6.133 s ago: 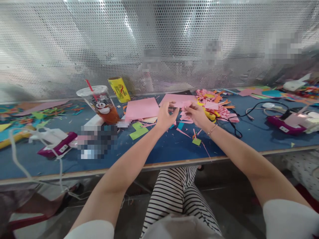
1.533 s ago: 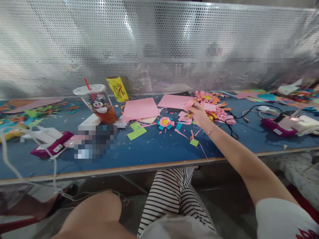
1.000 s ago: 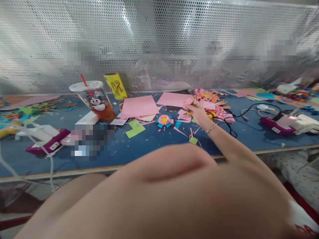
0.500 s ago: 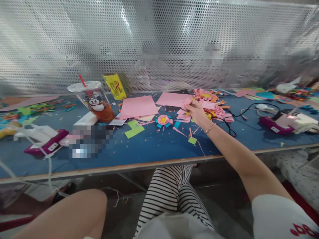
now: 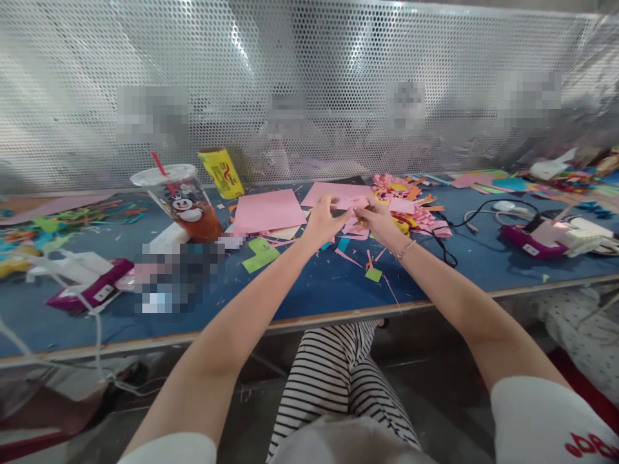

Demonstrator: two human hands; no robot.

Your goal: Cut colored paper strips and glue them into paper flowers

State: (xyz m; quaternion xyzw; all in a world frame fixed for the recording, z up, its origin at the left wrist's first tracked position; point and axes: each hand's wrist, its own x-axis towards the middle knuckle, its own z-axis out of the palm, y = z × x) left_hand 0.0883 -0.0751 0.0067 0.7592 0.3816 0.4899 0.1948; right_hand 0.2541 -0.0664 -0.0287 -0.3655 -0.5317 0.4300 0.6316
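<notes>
My right hand (image 5: pixel 380 219) is closed on a small piece of pink paper (image 5: pixel 358 203) above the blue table. Close to its left is my left hand (image 5: pixel 326 219), fingers curved and apart, near the pink piece; nothing shows between them. A large pink sheet (image 5: pixel 269 211) lies left of my hands, and another pink sheet (image 5: pixel 333 192) lies just behind them. Pink paper flowers (image 5: pixel 394 185) are heaped behind and right of my right hand. My left hand and wrist hide the small pink-and-blue flower.
A drink cup (image 5: pixel 186 205) with a red straw and a yellow packet (image 5: pixel 221 174) stand at the back left. Purple power strips (image 5: pixel 91 285) with cables lie on both sides. Green scraps (image 5: pixel 260 254) lie near the middle, and a metal mesh (image 5: pixel 309 84) rises behind.
My left hand has come into view from the lower left and reached the pink piece beside my right hand. My right hand stays nearly in place, still pinching the paper.
</notes>
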